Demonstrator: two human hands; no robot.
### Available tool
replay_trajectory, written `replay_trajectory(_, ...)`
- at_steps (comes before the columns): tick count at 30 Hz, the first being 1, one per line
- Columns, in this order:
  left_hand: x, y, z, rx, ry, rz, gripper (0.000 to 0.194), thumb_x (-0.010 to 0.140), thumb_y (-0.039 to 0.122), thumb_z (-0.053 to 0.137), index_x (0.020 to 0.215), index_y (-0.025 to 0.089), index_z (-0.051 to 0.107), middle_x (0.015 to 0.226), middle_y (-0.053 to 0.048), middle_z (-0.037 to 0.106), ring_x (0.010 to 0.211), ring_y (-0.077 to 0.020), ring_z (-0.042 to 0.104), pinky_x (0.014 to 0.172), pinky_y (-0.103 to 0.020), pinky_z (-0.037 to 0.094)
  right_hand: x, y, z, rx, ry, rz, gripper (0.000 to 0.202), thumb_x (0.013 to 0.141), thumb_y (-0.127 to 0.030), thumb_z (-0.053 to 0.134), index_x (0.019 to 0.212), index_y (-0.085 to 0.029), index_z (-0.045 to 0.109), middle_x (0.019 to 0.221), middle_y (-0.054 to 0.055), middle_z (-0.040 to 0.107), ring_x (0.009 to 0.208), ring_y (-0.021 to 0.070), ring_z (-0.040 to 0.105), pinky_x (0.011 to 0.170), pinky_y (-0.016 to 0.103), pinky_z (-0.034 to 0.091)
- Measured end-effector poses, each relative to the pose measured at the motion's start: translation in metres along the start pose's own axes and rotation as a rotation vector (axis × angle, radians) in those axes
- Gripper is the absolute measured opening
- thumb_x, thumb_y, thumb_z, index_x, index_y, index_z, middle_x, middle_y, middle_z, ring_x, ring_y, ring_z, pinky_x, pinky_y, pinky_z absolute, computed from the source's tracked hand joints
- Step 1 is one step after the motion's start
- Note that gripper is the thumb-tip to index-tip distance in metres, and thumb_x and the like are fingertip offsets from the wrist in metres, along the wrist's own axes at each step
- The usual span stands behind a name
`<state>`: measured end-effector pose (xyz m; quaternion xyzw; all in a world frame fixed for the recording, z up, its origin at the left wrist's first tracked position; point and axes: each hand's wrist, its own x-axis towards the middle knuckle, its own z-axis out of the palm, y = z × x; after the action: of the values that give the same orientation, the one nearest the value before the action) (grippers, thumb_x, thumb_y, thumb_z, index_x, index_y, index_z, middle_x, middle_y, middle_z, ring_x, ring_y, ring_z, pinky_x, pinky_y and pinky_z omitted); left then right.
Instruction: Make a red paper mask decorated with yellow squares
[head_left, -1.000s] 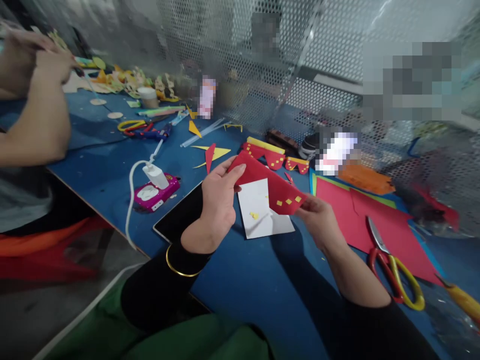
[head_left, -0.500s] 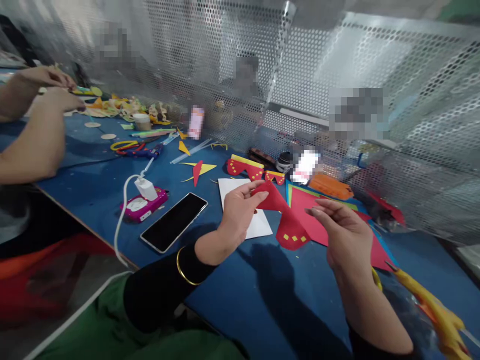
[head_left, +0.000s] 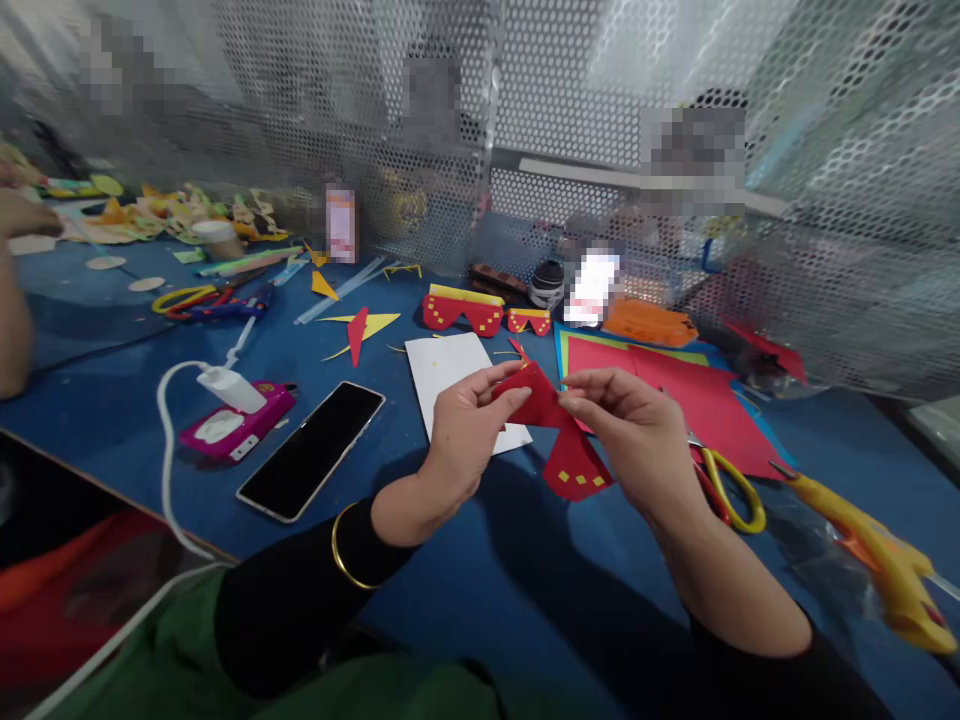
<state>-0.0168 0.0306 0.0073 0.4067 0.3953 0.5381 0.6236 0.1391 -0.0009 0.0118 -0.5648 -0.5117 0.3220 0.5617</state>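
A red paper cut-out [head_left: 576, 468] with small yellow squares hangs over the blue table, pinched at its upper left by my left hand [head_left: 469, 425]. My right hand [head_left: 626, 425] has its thumb and fingers drawn together at the cut-out's right edge; whatever lies between them is too small to name. Behind my left hand is a white paper sheet [head_left: 442, 375]. Two red-and-yellow glasses shapes, one larger [head_left: 463, 312] and one smaller [head_left: 529, 321], stand beyond it. Red sheets [head_left: 694, 400] lie behind my right hand.
Yellow-handled scissors [head_left: 739, 490] and a yellow glue gun [head_left: 874, 555] lie at right. A black phone [head_left: 311, 450] and a purple socket block [head_left: 244, 420] are at left. Perforated metal panels [head_left: 570, 120] rise behind. Another person's arm [head_left: 11, 310] shows at far left.
My right hand has moved left to the red cut-out's edge, and the scissors show more fully. The view has shifted, with the other person's arms mostly out of frame.
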Motion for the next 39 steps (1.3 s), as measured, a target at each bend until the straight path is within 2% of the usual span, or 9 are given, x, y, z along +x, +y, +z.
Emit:
replay_trajectory(5,-0.002,-0.005,-0.001,0.005,-0.036,-0.065,0.029,0.072,0.019,0.08,0.101,0.021,0.08,0.08,-0.003,0.078,0.063,-0.0114,0.062,0.05,-0.02,0.041,-0.003,-0.001,0.006,-0.014,-0.028,0.005,0.02,0.073,-0.033,0.078,0.089,-0.022,0.074,0.08,0.002,0.075,0.075,0.0163,0.071,0.071,0.029,0.059)
replay_trajectory(11,-0.003,-0.004,-0.004,0.057,-0.106,-0.005,0.054,0.074,0.023,0.081,0.126,0.021,0.068,0.067,0.002,0.071,0.061,-0.0118,0.063,0.053,-0.021,0.044,0.0,-0.002,-0.003,-0.001,0.014,0.011,0.02,0.073,-0.032,0.08,0.089,-0.022,0.073,0.083,0.002,0.076,0.076,0.0159,0.073,0.074,0.029,0.06)
replay_trajectory(17,-0.006,-0.004,-0.004,0.055,-0.123,0.018,0.024,0.077,0.024,0.078,0.095,0.019,0.062,0.072,0.001,0.072,0.062,-0.0129,0.071,0.054,-0.019,0.047,0.001,-0.005,-0.009,-0.018,0.049,-0.031,0.015,0.076,-0.028,0.079,0.088,-0.023,0.073,0.081,0.001,0.075,0.073,0.0145,0.072,0.069,0.026,0.06)
replay_trajectory(23,-0.005,-0.005,-0.005,0.087,-0.106,0.058,0.026,0.076,0.022,0.077,0.085,0.021,0.053,0.07,0.005,0.063,0.062,-0.0138,0.072,0.05,-0.019,0.044,0.003,-0.001,-0.012,-0.114,0.04,-0.08,0.014,0.079,-0.029,0.077,0.09,-0.022,0.072,0.08,0.0,0.074,0.073,0.0144,0.071,0.07,0.028,0.059)
replay_trajectory(26,-0.005,-0.005,-0.005,0.116,-0.137,0.121,0.021,0.075,0.021,0.078,0.078,0.019,0.057,0.068,0.006,0.062,0.066,-0.0109,0.068,0.057,-0.02,0.046,0.003,0.001,-0.013,-0.134,0.017,-0.104,0.015,0.079,-0.029,0.076,0.091,-0.022,0.072,0.081,0.001,0.075,0.075,0.0153,0.072,0.072,0.029,0.059)
replay_trajectory(28,-0.006,-0.005,-0.005,0.149,-0.194,0.136,0.012,0.076,0.022,0.078,0.077,0.018,0.067,0.073,0.003,0.068,0.072,-0.0102,0.066,0.067,-0.022,0.05,0.003,0.002,-0.013,-0.134,-0.005,-0.107,0.015,0.079,-0.03,0.076,0.092,-0.022,0.071,0.082,0.001,0.075,0.076,0.0158,0.072,0.073,0.03,0.059)
replay_trajectory(31,-0.006,-0.003,-0.004,0.188,-0.277,0.048,0.009,0.078,0.024,0.078,0.084,0.018,0.078,0.083,-0.002,0.076,0.079,-0.0121,0.068,0.077,-0.025,0.052,0.002,0.0,-0.013,-0.143,-0.047,-0.096,0.016,0.081,-0.033,0.074,0.092,-0.023,0.071,0.082,0.001,0.076,0.077,0.0171,0.073,0.074,0.032,0.059)
replay_trajectory(35,-0.004,-0.005,-0.004,0.167,-0.216,-0.08,0.01,0.077,0.027,0.078,0.082,0.019,0.08,0.081,-0.003,0.078,0.072,-0.0138,0.069,0.068,-0.026,0.051,-0.003,-0.008,-0.013,-0.288,0.018,-0.121,0.017,0.079,-0.033,0.076,0.093,-0.024,0.074,0.085,0.002,0.077,0.082,0.0194,0.073,0.082,0.037,0.058)
replay_trajectory(39,-0.004,-0.005,-0.003,0.103,-0.171,-0.089,0.006,0.075,0.024,0.078,0.08,0.02,0.081,0.08,-0.004,0.078,0.072,-0.0138,0.07,0.066,-0.025,0.049,-0.009,-0.015,-0.01,-0.34,0.096,-0.118,0.019,0.08,-0.033,0.076,0.096,-0.024,0.076,0.086,0.002,0.078,0.082,0.0204,0.073,0.084,0.038,0.057)
